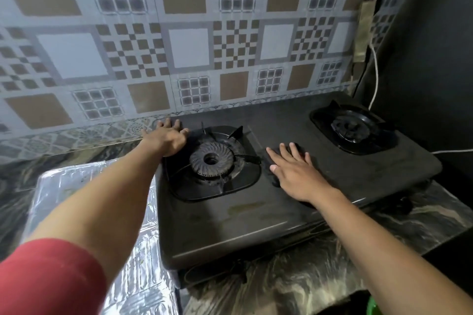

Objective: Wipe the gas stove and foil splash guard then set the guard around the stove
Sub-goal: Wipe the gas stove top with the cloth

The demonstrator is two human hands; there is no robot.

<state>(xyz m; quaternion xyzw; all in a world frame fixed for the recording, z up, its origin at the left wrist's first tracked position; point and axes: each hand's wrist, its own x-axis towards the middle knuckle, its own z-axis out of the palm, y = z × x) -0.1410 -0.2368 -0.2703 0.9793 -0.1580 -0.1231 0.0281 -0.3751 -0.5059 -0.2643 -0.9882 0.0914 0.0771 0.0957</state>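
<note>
The left hand [166,139] lies on the gas stove's [230,225] back-left corner, fingers slightly apart. The right hand [298,172], fingers spread, presses a dark cloth [273,181] mid-stove.

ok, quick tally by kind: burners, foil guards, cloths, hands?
Burners: 2
Foil guard: 1
Cloth: 1
Hands, left hand and right hand: 2
Total: 6

One wide-angle view from your head, facing forward and down, close over the black two-burner gas stove [294,215], brown-and-grey patterned tile wall [189,46] filling the top half, dark marbled stone counter [320,271] along the bottom edge
</note>
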